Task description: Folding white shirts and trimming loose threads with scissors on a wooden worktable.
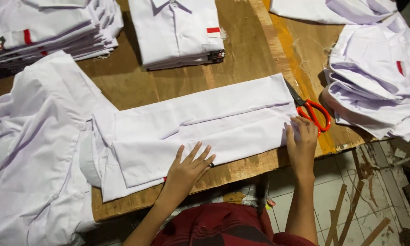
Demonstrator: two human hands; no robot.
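Head view: a white shirt [205,125] lies folded lengthwise into a long band across the middle of a brown wooden table [241,50], running from lower left to upper right, its sleeves tucked in along the length.

The left hand [189,166] lies flat on the shirt's near edge, about midway along the band, fingers spread and straight, palm pressing the cloth; it grips nothing.

The right hand [301,141] rests at the shirt's right end, near the table's front edge, fingers bent lightly over the hem and touching the fabric. Whether it pinches the cloth or only presses on it cannot be told.

Just beyond the right hand, a pair of scissors with red handles [312,111] lies on the table, its blades partly slipped under the shirt's far corner; the fingers are just beside the handles, and contact cannot be told.

At the left, an unfolded white shirt with buttons [36,136] spreads over the table's end and overlaps the folded one. Along the far edge sit 2 stacks of folded white shirts: 1 at top left [54,27] with red and white patches showing, 1 in the middle [177,32] with a similar patch. At the right a looser heap of white shirts [378,77] hangs over the table's corner.

Below the table are pale floor tiles [332,196] and some wooden slats [346,214]. The person wears dark red clothing [218,225].
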